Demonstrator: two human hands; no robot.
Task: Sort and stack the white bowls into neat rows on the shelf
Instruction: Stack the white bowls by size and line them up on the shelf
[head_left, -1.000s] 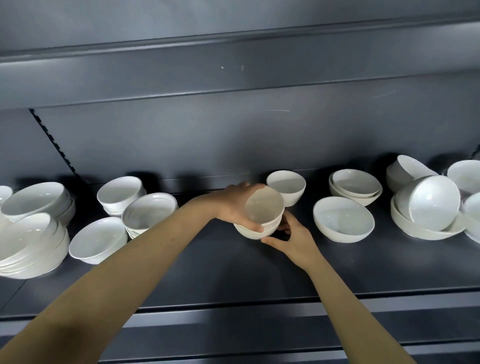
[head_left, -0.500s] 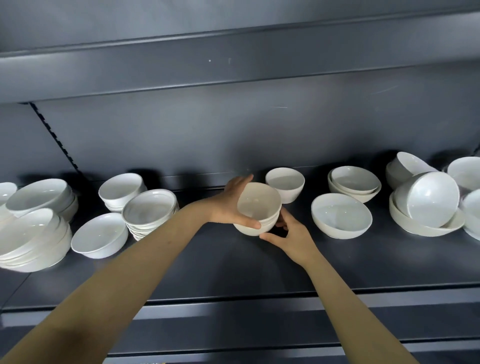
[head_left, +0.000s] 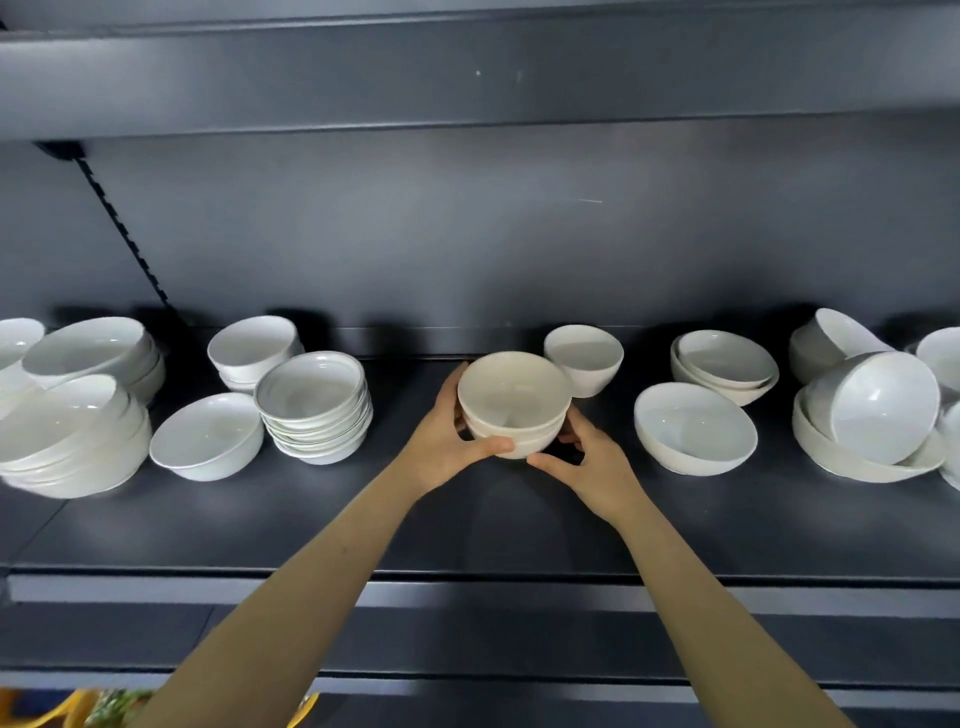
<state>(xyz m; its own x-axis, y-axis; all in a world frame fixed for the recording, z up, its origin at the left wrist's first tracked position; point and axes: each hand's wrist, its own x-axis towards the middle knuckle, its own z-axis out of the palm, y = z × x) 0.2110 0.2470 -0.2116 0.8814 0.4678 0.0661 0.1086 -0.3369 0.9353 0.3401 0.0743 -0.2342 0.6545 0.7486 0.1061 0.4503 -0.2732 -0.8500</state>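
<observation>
Dark grey metal shelving fills the view, and on the shelf (head_left: 467, 525) sit white bowls from edge to edge. Centre stage: a small stack of cream-white bowls (head_left: 513, 402), nested, held just in front of the back panel. The left hand (head_left: 445, 439) wraps its left side, thumb laid across the lower front, fingers curled round behind. The right hand (head_left: 592, 462) comes in low on the right, thumb and fingertips pinching at the base of the stack. Whether the stack rests on the shelf or hangs just above it, I cannot tell; the hands cover its foot.

Just behind and to the right stands a single small deep bowl (head_left: 584, 358), upright, close to the stack but apart from it. Further right, a wide shallow bowl (head_left: 695, 428) sits alone, with a short nest of shallow bowls (head_left: 724, 366) behind it. Far right, a tilted bowl (head_left: 883, 405) leans on its side inside a wide dish (head_left: 862, 460), mouth facing us.

Over on the left, a tall stack of rimmed bowls (head_left: 314, 405) leans slightly, a lone shallow bowl (head_left: 208, 436) beside it, two deep bowls (head_left: 254, 351) behind, and a big pile of wide bowls (head_left: 72, 441) at the far left edge.
</observation>
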